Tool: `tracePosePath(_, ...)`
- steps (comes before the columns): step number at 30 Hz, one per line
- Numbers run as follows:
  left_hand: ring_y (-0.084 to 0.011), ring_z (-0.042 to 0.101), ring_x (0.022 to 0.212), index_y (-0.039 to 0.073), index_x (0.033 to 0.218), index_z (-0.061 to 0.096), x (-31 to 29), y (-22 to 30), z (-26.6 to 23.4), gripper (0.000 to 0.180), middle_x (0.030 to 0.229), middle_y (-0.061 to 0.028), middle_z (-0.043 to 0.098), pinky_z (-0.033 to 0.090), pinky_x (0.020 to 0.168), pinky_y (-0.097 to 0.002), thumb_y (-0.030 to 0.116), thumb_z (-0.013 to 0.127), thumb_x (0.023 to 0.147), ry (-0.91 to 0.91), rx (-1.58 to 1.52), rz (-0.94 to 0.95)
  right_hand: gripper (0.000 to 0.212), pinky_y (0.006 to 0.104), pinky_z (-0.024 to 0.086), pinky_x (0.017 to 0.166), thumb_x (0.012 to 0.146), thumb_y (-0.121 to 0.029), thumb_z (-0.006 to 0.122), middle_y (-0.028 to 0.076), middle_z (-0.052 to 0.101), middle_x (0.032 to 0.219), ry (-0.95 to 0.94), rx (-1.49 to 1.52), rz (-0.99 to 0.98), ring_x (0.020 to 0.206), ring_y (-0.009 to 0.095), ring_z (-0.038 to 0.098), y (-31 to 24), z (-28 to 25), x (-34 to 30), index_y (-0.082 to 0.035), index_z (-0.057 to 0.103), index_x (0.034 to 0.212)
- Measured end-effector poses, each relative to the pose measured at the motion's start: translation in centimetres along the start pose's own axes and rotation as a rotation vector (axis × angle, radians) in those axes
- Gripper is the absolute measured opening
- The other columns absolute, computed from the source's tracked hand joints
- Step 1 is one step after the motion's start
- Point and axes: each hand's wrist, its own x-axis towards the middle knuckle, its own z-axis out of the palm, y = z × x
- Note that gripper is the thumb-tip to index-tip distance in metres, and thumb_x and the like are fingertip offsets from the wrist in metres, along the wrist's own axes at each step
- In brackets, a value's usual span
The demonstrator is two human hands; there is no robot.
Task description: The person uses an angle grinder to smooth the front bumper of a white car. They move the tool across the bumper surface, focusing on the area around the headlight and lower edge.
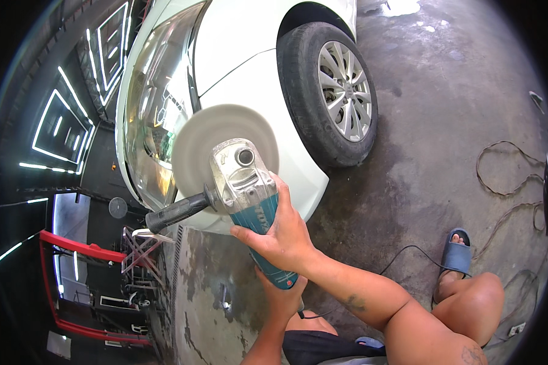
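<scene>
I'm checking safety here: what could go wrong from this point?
1. The right hand and left hand both grip the polisher, leaving the side handle unheld; it could twist if the pad catches.
2. The pad overlaps the headlight in this view, so it might nick that edge; I can't tell if they touch.
3. The cord runs close by the sandal, so stepping could snag it.

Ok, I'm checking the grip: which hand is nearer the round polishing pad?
The right hand, gripping the teal polisher just behind its silver metal head; the left hand holds it farther back, at the rear end.
</scene>
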Motion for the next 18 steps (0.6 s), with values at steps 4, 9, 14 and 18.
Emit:
tracePosePath(4, -0.0205, 0.069, 0.099, 0.002, 0.158, 0.027, 1.5, 0.6, -0.1, 0.101, 0.125, -0.016, 0.062, 0.06, 0.077, -0.0358, 0.019, 0.095, 0.086, -0.027, 0.055, -0.037, 0.117, 0.0525, 0.05, 0.113, 0.084, -0.049, 0.09, 0.034, 0.056, 0.152, 0.025, 0.002, 0.009, 0.139, 0.051, 0.06, -1.0, -0.2, 1.7, -0.003, 0.022, 0.167)
tracePosePath(9, -0.0207, 0.071, 0.094, -0.002, 0.16, 0.02, 4.5, 11.2, 2.2, 0.106, 0.126, -0.0195, 0.061, 0.06, 0.078, -0.0362, 0.023, 0.094, 0.089, -0.136, -0.132, -0.265, 0.117, 0.0534, 0.052, 0.111, 0.085, -0.05, 0.088, 0.036, 0.055, 0.152, 0.023, -0.092, 0.015, 0.136, 0.053, 0.062, -3.6, -2.3, 6.8, 0.001, 0.022, 0.167)
tracePosePath(14, -0.0162, 0.071, 0.077, 0.003, 0.153, 0.033, 1.7, 7.0, 2.5, 0.087, 0.11, -0.012, 0.067, 0.059, 0.065, -0.0307, 0.015, 0.092, 0.091, -0.022, -0.237, -0.123, 0.119, 0.0547, 0.054, 0.109, 0.084, -0.049, 0.089, 0.035, 0.055, 0.153, -0.049, -0.124, 0.021, 0.134, 0.053, 0.063, -3.4, -1.4, 3.7, 0.0, 0.021, 0.168)
tracePosePath(18, -0.0163, 0.071, 0.078, 0.003, 0.151, 0.035, -2.3, 1.7, 1.3, 0.085, 0.111, -0.0118, 0.066, 0.059, 0.066, -0.0314, 0.013, 0.092, 0.089, 0.03, -0.248, -0.123, 0.122, 0.0539, 0.054, 0.11, 0.083, -0.048, 0.092, 0.034, 0.054, 0.156, -0.108, -0.187, 0.062, 0.135, 0.052, 0.063, -1.6, 0.3, -1.0, -0.001, 0.021, 0.169)
